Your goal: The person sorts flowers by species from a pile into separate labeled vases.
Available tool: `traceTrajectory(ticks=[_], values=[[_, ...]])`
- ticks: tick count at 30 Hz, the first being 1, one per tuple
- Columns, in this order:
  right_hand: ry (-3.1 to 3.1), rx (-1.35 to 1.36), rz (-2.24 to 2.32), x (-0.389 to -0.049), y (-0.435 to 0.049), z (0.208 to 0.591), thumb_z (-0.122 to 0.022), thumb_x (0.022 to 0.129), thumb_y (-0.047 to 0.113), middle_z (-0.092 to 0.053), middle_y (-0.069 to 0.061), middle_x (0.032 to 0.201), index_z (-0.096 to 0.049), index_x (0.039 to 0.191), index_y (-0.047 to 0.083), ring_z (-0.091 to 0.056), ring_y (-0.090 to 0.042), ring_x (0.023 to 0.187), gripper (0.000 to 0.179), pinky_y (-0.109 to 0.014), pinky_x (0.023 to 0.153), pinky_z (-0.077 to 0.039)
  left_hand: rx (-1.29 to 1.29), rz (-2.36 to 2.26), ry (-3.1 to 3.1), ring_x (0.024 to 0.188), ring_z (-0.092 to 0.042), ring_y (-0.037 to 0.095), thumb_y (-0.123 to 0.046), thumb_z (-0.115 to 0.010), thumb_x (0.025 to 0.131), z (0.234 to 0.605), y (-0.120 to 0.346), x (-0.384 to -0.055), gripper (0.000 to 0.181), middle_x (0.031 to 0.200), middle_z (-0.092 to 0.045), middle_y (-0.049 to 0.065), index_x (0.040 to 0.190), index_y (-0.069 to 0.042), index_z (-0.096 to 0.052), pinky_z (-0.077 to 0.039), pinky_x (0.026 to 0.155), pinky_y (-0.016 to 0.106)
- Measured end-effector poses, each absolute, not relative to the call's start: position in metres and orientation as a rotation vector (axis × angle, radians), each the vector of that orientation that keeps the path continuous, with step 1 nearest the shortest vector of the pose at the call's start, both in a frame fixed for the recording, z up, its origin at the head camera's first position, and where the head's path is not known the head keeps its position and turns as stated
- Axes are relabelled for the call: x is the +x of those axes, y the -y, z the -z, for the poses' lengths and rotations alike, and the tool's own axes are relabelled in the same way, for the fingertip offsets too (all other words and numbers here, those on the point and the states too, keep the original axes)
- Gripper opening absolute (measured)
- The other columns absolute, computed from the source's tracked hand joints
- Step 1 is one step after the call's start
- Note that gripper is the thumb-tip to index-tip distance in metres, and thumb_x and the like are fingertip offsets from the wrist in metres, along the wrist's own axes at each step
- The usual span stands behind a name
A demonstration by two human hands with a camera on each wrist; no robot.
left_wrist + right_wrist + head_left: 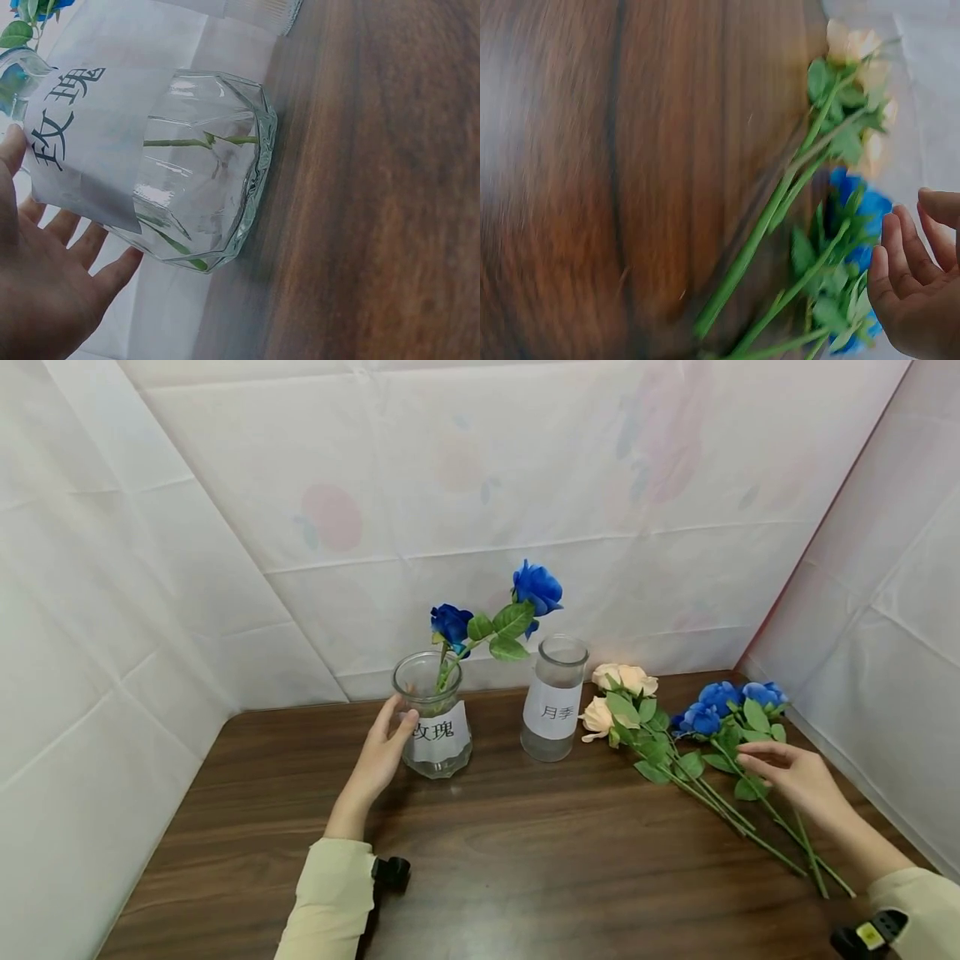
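My left hand [375,764] holds the side of a faceted glass vase [441,767] with a paper label, thumb in front and fingers behind. Two blue roses [537,587] lean out of it to the right, and their green stems [176,142] show through the glass in the left wrist view. On the right, my right hand [806,783] hovers by several blue roses [701,718] lying on the table. Its fingers are loosely bent with nothing between them. Beside those lie peach roses [597,716], their long stems pointing toward the front right.
A taller, straight glass vase [551,748] with another paper label stands between the held vase and the peach roses, no flowers in it. The brown wooden table [480,860] meets pale cloth walls [225,560] at the back and both sides.
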State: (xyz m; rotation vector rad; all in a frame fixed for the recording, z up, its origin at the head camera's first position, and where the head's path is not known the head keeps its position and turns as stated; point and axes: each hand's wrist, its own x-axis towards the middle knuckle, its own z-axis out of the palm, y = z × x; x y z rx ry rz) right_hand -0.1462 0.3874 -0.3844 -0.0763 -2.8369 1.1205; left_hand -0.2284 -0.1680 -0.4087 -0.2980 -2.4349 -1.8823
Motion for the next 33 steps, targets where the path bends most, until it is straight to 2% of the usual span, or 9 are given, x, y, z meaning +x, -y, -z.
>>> traceTrajectory(ticks=[2, 7, 14, 20, 28, 31, 33], values=[[2.853, -0.078, -1.091, -0.146, -0.395, 0.388, -0.06, 0.101, 0.032, -0.061, -0.028, 0.121, -0.059, 0.129, -0.008, -0.059, 0.009, 0.08, 0.049, -0.03, 0.064, -0.056, -0.297, 1.881, 2.432, 0.143, -0.027, 0.037, -0.04, -0.043, 0.107, 0.409, 0.167, -0.228, 0.067, 0.154, -0.029, 0.022, 0.157, -0.003, -0.018, -0.02, 0.117, 0.053], [2.876, -0.128, -1.092, -0.148, -0.41, 0.4, -0.061, 0.101, 0.03, -0.062, -0.032, 0.118, -0.057, 0.127, -0.014, -0.058, 0.009, 0.076, 0.051, -0.029, 0.063, -0.056, -0.279, 1.892, 2.433, 0.142, -0.028, 0.035, -0.039, -0.044, 0.106, 0.412, 0.167, -0.229, 0.067, 0.154, -0.03, 0.02, 0.157, -0.004, -0.019, -0.021, 0.117, 0.051], [2.898, -0.169, -1.06, -0.152, -0.422, 0.411, -0.061, 0.1, 0.029, -0.065, -0.03, 0.113, -0.059, 0.125, -0.013, -0.064, -0.004, 0.073, 0.049, -0.028, 0.062, -0.055, -0.28, 1.889, 2.417, 0.141, -0.03, 0.035, -0.039, -0.044, 0.106, 0.412, 0.169, -0.229, 0.065, 0.152, -0.032, 0.02, 0.157, -0.005, -0.021, -0.023, 0.117, 0.051], [2.957, -0.17, -0.932, -0.155, -0.42, 0.414, -0.065, 0.098, 0.031, -0.069, -0.025, 0.104, -0.065, 0.117, -0.011, -0.064, -0.016, 0.074, 0.046, -0.031, 0.057, -0.052, -0.287, 1.899, 2.412, 0.141, -0.029, 0.035, -0.038, -0.044, 0.106, 0.41, 0.168, -0.23, 0.065, 0.151, -0.032, 0.02, 0.157, -0.005, -0.02, -0.022, 0.117, 0.051], [3.022, -0.152, -0.772, -0.156, -0.415, 0.413, -0.069, 0.095, 0.033, -0.063, -0.034, 0.111, -0.069, 0.11, -0.009, -0.059, -0.05, 0.094, 0.044, -0.052, 0.068, -0.052, -0.309, 1.913, 2.402, 0.14, -0.031, 0.036, -0.037, -0.045, 0.106, 0.411, 0.167, -0.231, 0.063, 0.15, -0.033, 0.02, 0.157, -0.006, -0.022, -0.023, 0.117, 0.052], [3.023, -0.159, -0.765, -0.156, -0.415, 0.413, -0.068, 0.095, 0.033, -0.064, -0.033, 0.11, -0.07, 0.108, -0.008, -0.059, -0.052, 0.095, 0.043, -0.054, 0.069, -0.052, -0.305, 1.912, 2.409, 0.14, -0.031, 0.035, -0.038, -0.044, 0.106, 0.411, 0.167, -0.231, 0.064, 0.152, -0.032, 0.02, 0.157, -0.006, -0.02, -0.023, 0.117, 0.052], [3.012, -0.16, -0.77, -0.155, -0.415, 0.413, -0.068, 0.096, 0.032, -0.065, -0.032, 0.108, -0.071, 0.108, -0.007, -0.061, -0.048, 0.092, 0.041, -0.05, 0.067, -0.052, -0.302, 1.911, 2.41, 0.14, -0.031, 0.035, -0.038, -0.044, 0.106, 0.411, 0.167, -0.23, 0.064, 0.152, -0.031, 0.02, 0.157, -0.006, -0.021, -0.023, 0.117, 0.052]])
